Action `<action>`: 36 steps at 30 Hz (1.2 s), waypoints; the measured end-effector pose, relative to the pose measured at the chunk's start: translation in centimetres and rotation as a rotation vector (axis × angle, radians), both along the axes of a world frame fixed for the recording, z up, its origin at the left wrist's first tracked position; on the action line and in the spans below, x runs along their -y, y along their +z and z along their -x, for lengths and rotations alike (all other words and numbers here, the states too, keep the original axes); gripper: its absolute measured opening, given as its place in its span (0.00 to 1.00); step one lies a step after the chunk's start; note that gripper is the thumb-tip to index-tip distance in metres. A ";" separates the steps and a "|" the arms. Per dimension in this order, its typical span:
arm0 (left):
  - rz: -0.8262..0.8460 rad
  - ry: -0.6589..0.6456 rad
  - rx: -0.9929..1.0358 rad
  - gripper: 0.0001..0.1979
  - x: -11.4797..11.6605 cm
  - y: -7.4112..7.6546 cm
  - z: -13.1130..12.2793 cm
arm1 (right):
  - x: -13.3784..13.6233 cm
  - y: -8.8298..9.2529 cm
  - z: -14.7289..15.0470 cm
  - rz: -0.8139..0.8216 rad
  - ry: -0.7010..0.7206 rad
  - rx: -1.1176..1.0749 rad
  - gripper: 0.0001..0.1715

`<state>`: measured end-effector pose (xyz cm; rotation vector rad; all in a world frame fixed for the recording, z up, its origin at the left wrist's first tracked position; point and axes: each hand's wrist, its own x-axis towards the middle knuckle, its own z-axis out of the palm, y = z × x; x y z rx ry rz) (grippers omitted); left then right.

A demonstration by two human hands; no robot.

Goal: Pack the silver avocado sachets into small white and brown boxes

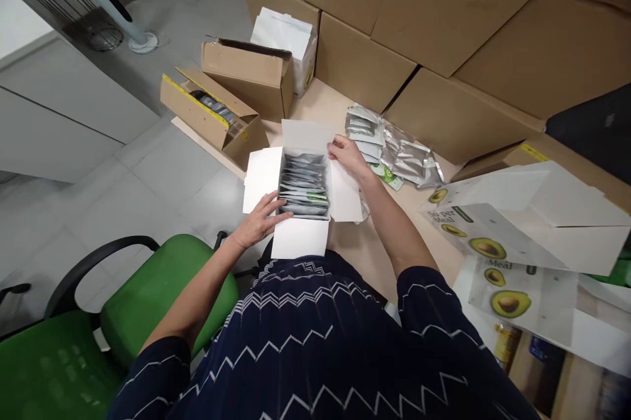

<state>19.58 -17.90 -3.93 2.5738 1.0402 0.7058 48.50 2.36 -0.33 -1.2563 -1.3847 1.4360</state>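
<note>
Fingers [273, 204] of the left hand [254, 226] lie spread and flat on the near-left corner of a white cardboard carton [300, 239]. Judgement: they steady it against sliding on the tan tabletop [345, 249].

Carton sits between the two hands, all four flaps folded outward. Just right of the left fingertips stands a row of silver foil sachets [303, 186], on edge and packed tight, likely so they keep each other upright. About ten edges show; exact count not possible.

Right hand [348, 152] is at the far-right corner. Its fingers curl together over the flap edge and appear to pinch it against the thumb, probably to hold the flap clear of the opening.

Left of the left hand: two green chairs [162, 288].

Beyond the right fingers: one loose heap of silver pouches [404, 157]. Right of it: two flat white avocado-printed cartons [493, 239].

Beyond the left fingers: two open brown boxes [211, 114].

Farthest: stacked brown cartons [444, 12], at least eight.
</note>
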 end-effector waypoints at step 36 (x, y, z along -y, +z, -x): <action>0.220 1.025 -0.313 0.39 -0.4 7.5 -6.2 | 7.7 7.1 2.1 -0.367 0.284 1.138 0.18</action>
